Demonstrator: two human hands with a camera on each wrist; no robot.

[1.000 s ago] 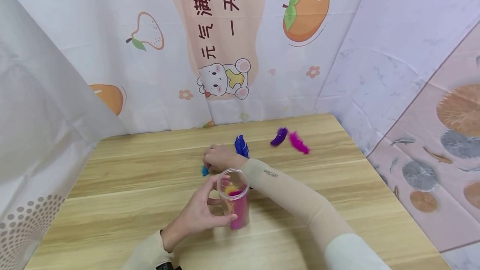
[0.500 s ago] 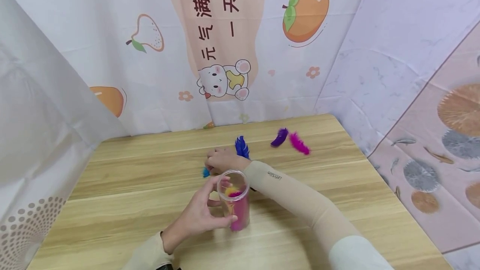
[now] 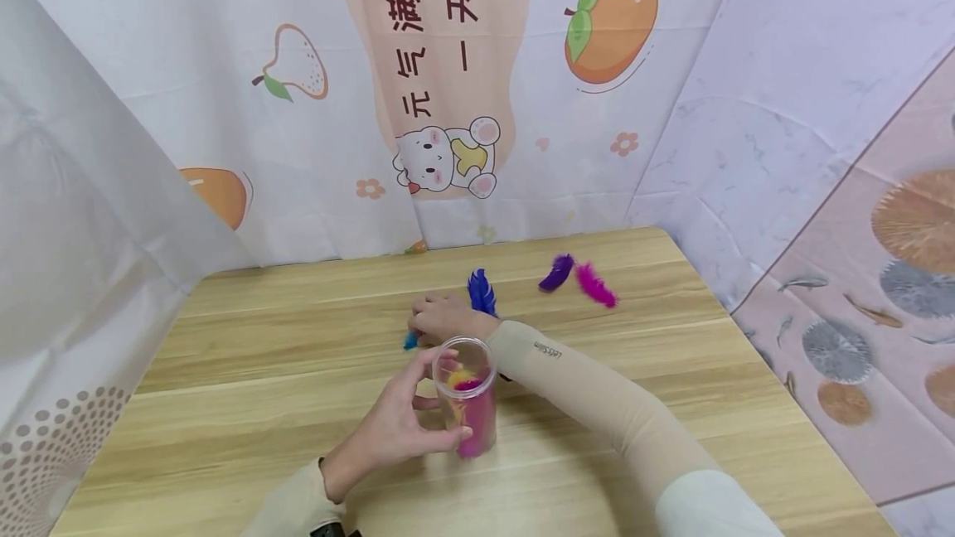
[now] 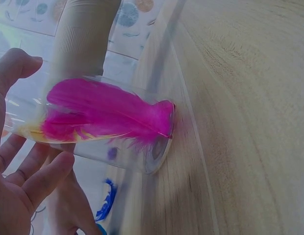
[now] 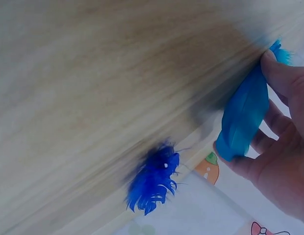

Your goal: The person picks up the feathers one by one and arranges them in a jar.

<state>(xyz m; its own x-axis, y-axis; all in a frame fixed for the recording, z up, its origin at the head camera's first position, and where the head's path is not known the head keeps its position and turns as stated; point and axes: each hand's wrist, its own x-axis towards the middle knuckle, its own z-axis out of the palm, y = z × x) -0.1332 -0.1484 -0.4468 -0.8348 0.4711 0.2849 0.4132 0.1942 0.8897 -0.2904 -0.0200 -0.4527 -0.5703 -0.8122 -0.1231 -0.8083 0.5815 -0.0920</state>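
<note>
My left hand [image 3: 395, 421] grips an upright clear plastic cup [image 3: 489, 414], thumb on the near side and fingers round the far side. Inside the cup stand a bright pink feather [image 4: 108, 107] and a yellow feather [image 4: 29, 131]. Beyond the cup, my right hand [image 3: 451, 320] pinches a turquoise feather [image 5: 245, 110] by its upper end, between thumb and fingers, close over the table. In the head view only the feather's small tip shows past the hand. A royal blue feather [image 3: 482, 292] lies just beyond the right wrist.
Farther back on the wooden table [image 3: 261, 371] lie a purple feather [image 3: 555, 273] and a magenta feather [image 3: 595, 284], near each other. A printed curtain [image 3: 313, 156] hangs along the back edge. My right forearm [image 3: 589, 388] crosses the table to the right of the cup.
The right hand has shifted very slightly to the right, and the turquoise feather's visible tip has changed its angle a little. The left hand and the cup stay in place.
</note>
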